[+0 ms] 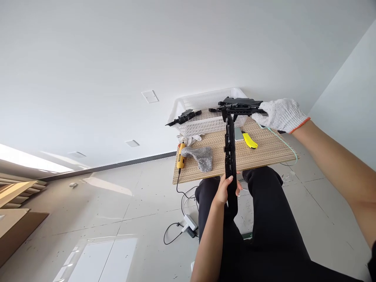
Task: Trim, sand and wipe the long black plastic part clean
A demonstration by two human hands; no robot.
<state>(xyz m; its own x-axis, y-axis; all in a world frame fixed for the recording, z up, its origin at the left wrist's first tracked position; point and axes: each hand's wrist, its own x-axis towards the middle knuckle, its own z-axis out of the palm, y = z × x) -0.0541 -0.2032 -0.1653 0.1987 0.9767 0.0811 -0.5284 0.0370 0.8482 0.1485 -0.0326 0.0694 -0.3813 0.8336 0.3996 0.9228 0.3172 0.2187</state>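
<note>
My bare left hand [225, 190] is wrapped round the lower part of a long black plastic part [230, 150], which stands nearly upright in the view above my lap. In a white knitted glove with an orange cuff, my right hand [280, 114] grips a black caliper [242, 111] by its right end. The caliper's jaws point down at the top end of the plastic part; whether they touch it I cannot tell. Behind the caliper, more black plastic parts [243, 102] rest in a white plastic basket [202, 127], and another black part [186, 116] lies across its left side.
On the slatted wooden table [217, 172] lie a yellow corded tool [181, 156], a grey cloth [204, 158], a white glove [192, 140] and a yellow utility knife [249, 141]. A power strip [190, 222] with cables is on the floor. Cardboard [17, 219] stands at left.
</note>
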